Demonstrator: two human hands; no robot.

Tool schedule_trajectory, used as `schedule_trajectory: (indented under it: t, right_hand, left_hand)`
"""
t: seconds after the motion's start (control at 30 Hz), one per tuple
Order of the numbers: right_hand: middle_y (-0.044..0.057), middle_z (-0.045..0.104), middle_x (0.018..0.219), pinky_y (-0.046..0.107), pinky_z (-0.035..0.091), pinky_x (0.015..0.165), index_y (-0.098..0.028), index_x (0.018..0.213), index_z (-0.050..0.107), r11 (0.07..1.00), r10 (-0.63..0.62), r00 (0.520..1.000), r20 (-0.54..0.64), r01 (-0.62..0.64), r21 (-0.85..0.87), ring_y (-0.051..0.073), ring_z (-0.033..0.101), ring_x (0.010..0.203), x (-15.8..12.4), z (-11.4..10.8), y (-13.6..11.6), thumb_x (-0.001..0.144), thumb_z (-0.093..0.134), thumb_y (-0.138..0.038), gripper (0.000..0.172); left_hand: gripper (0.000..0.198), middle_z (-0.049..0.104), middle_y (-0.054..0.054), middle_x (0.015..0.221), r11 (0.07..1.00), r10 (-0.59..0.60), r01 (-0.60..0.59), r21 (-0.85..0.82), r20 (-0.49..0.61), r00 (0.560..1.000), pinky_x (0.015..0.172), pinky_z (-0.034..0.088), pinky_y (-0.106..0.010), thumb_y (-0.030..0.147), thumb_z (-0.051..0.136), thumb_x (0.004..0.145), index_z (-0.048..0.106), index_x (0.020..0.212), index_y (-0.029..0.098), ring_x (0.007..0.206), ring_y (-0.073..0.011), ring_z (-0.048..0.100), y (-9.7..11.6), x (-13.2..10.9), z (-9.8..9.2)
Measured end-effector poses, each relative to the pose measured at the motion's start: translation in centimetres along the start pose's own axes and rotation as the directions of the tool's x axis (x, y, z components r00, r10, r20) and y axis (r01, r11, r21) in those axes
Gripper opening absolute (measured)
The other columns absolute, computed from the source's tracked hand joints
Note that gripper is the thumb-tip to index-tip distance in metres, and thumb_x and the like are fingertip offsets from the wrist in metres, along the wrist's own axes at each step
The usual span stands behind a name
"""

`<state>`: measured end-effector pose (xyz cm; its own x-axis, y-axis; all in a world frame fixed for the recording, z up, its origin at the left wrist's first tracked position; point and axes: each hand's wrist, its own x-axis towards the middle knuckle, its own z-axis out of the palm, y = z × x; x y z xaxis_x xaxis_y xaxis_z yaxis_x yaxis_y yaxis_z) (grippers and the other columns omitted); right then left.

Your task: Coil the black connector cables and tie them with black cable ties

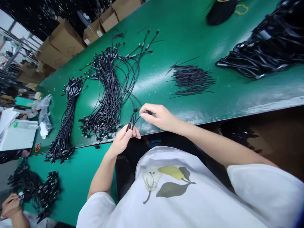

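R hand [158, 117] pinches black cable [133, 122] near its end, fingers & thumb together on it; L hand [122, 141] grips same cable just below, fingers curled, not apart; cable sits between both hands, just over bench edge. Straight ahead of grip, loose cable bunch [104, 95] lies on green bench [190, 34]; further L of grip, tighter cable bundle [67, 117]; beyond R hand, pile of short black wires [191, 80]; far beyond that, big cable heap [263, 47]; low L of grip, co-worker's hand [10, 205] beside more cables [45, 196].
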<state>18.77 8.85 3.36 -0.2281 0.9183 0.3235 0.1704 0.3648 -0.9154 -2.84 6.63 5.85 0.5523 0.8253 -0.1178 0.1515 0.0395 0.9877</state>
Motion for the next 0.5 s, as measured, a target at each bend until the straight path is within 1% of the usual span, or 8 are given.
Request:
schedule_trajectory:
  t: [0.07, 0.1, 0.17, 0.23, 0.33, 0.37, 0.43, 0.5]
  right_hand:
    - [0.003, 0.06, 0.095, 0.025, 0.043, 0.074, -0.019, 0.098, 0.056, 0.986, 0.036, 0.994, -0.101, -0.019, 0.167, 0.014, 0.056, 0.084, -0.1, 1.7, 1.0, 0.081, 0.063, -0.045, 0.032]
    - [0.004, 0.06, 0.097, 0.026, 0.045, 0.075, -0.019, 0.1, 0.055, 0.966, 0.078, 0.992, -0.096, -0.052, 0.254, 0.015, 0.057, 0.086, -0.1, 2.6, 1.3, 0.079, 0.064, -0.046, 0.035]
    - [0.0, 0.059, 0.084, 0.025, 0.046, 0.069, -0.02, 0.094, 0.053, 0.897, 0.202, 0.978, -0.05, -0.164, 0.41, 0.012, 0.057, 0.074, -0.2, 4.4, 1.6, 0.083, 0.059, -0.044, 0.028]
    - [-0.005, 0.052, 0.069, 0.022, 0.042, 0.057, -0.02, 0.088, 0.051, 0.811, 0.335, 0.939, -0.079, -0.244, 0.532, 0.008, 0.05, 0.058, -0.1, 5.6, 1.6, 0.086, 0.053, -0.041, 0.021]
    - [-0.008, 0.043, 0.062, 0.018, 0.032, 0.045, -0.021, 0.088, 0.052, 0.666, 0.46, 0.877, -0.138, -0.238, 0.707, 0.006, 0.039, 0.049, -0.1, 6.0, 1.4, 0.084, 0.058, -0.042, 0.022]
    - [-0.009, 0.04, 0.061, 0.018, 0.03, 0.044, -0.021, 0.087, 0.052, 0.603, 0.473, 0.875, -0.102, -0.237, 0.762, 0.005, 0.036, 0.048, -0.1, 5.7, 1.3, 0.082, 0.061, -0.043, 0.025]
    - [-0.009, 0.033, 0.059, 0.018, 0.025, 0.042, -0.019, 0.082, 0.051, 0.448, 0.472, 0.88, 0.056, -0.294, 0.845, 0.004, 0.027, 0.046, -0.1, 4.9, 1.1, 0.078, 0.067, -0.047, 0.032]
    - [-0.01, 0.026, 0.058, 0.018, 0.023, 0.041, -0.018, 0.074, 0.047, 0.307, 0.444, 0.869, 0.22, -0.378, 0.873, 0.004, 0.02, 0.047, -0.2, 4.0, 0.8, 0.076, 0.071, -0.05, 0.039]
  left_hand:
    - [0.038, 0.056, -0.001, 0.068, 0.98, 0.012, -0.02, -0.199, -0.04, 0.999, 0.068, 0.048, -0.032, 0.052, 0.053, 0.089, 0.048, 0.072, 0.019, 0.064, -0.0156, 0.059, -0.3, 0.5, 0.3]
    - [0.039, 0.053, 0.001, 0.065, 0.959, 0.005, -0.027, -0.282, -0.078, 0.997, 0.069, 0.049, -0.033, 0.054, 0.054, 0.088, 0.046, 0.07, 0.02, 0.064, -0.0159, 0.059, -0.4, 0.7, 0.6]
    - [0.039, 0.051, 0.002, 0.064, 0.923, -0.04, -0.027, -0.385, -0.164, 0.986, 0.075, 0.05, -0.035, 0.056, 0.056, 0.087, 0.046, 0.072, 0.02, 0.071, -0.0173, 0.061, -0.9, 1.2, 1.5]
    - [0.037, 0.054, 0.001, 0.07, 0.904, -0.109, -0.001, -0.427, -0.234, 0.966, 0.079, 0.049, -0.034, 0.056, 0.055, 0.087, 0.05, 0.078, 0.02, 0.078, -0.0172, 0.061, -1.6, 1.6, 2.6]
    - [0.04, 0.052, 0.0, 0.075, 0.894, -0.193, 0.025, -0.448, -0.333, 0.923, 0.077, 0.047, -0.03, 0.059, 0.048, 0.09, 0.051, 0.08, 0.02, 0.075, -0.014, 0.057, -2.5, 2.1, 4.1]
    - [0.042, 0.049, 0.002, 0.071, 0.89, -0.198, 0.009, -0.455, -0.37, 0.908, 0.075, 0.047, -0.029, 0.06, 0.045, 0.09, 0.049, 0.078, 0.02, 0.07, -0.0127, 0.054, -2.6, 2.2, 4.4]
    - [0.045, 0.038, 0.005, 0.063, 0.883, -0.188, -0.025, -0.469, -0.401, 0.896, 0.073, 0.046, -0.028, 0.062, 0.041, 0.091, 0.044, 0.074, 0.021, 0.059, -0.0106, 0.045, -2.7, 2.3, 4.6]
    - [0.046, 0.03, 0.007, 0.059, 0.885, -0.178, -0.005, -0.465, -0.349, 0.92, 0.073, 0.045, -0.028, 0.062, 0.042, 0.091, 0.041, 0.07, 0.021, 0.053, -0.0094, 0.037, -2.6, 2.1, 4.4]
